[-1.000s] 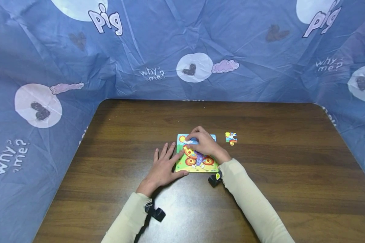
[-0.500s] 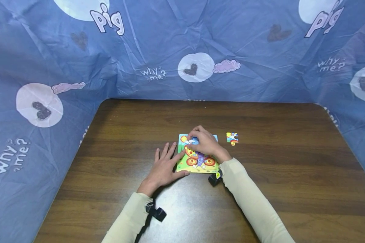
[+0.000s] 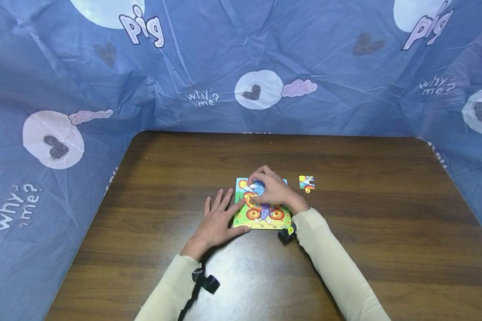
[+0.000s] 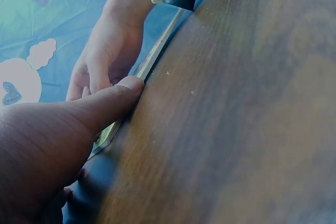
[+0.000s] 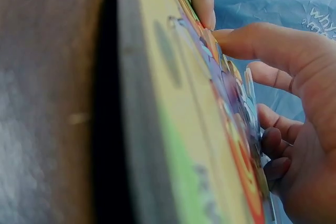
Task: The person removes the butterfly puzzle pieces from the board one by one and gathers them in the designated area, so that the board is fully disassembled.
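A butterfly jigsaw puzzle (image 3: 243, 220) in a flat tray lies on the table. My left hand (image 3: 217, 224) rests with spread fingers at its left side, the index fingertip over the picture. In the left wrist view, the left thumb (image 4: 113, 103) touches the tray's near edge. My right hand (image 3: 273, 188) arches over the upper part, thumb and fingers bent round a puzzle piece (image 3: 249, 197) with an orange wing. In the right wrist view, the right thumb (image 5: 241, 41) presses on the picture and a piece's edge (image 5: 250, 85) stands raised by the fingers. The palm hides the puzzle's upper right.
A loose puzzle piece (image 3: 306, 182) lies on the brown wooden table (image 3: 365, 214), right of the tray. Blue printed cloth (image 3: 209, 53) hangs behind and along both sides. Black wrist cameras, such as the left one (image 3: 210, 283), sit close above the tabletop.
The right hand has shifted slightly right, its thumb moving down and away from the fingers, so more blue shows between them. The left hand stays in place on the tray.
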Available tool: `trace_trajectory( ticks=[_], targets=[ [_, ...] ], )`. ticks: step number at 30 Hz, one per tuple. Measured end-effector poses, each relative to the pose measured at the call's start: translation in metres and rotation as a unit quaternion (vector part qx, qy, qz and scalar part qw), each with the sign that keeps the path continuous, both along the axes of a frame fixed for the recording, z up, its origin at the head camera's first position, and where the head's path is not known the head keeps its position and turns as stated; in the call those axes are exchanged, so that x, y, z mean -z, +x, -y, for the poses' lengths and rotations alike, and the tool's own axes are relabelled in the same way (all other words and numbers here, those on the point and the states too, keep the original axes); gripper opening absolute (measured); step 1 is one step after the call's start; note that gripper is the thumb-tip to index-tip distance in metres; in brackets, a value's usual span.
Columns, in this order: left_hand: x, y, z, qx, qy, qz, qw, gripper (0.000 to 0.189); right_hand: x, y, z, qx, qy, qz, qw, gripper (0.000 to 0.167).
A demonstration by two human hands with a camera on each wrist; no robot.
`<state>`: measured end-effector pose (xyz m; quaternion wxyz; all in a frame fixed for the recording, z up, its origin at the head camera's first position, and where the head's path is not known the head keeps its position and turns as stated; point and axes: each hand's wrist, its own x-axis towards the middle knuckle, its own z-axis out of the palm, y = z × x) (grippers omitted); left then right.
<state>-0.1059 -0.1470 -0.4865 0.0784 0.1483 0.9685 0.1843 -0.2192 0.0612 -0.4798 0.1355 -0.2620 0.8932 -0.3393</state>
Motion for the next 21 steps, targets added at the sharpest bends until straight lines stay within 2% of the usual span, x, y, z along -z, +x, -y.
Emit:
trace_trajectory(
  ticks=[14, 17, 21],
  targets=[
    [0.000, -0.001, -0.002, 0.003, 0.007, 0.003, 1.0000, 0.080, -0.002, -0.001, -0.002, -0.008, 0.001, 0.004, 1.0000, 0.038],
    [-0.004, 0.001, -0.003, 0.004, -0.002, 0.002, 1.0000, 0.081, -0.002, -0.001, -0.001, -0.010, 0.004, 0.007, 0.9999, 0.037],
    [-0.015, 0.006, -0.011, 0.014, -0.021, -0.005, 0.9997, 0.087, -0.002, -0.002, 0.001, -0.014, 0.009, 0.002, 0.9999, 0.038]
  ],
)
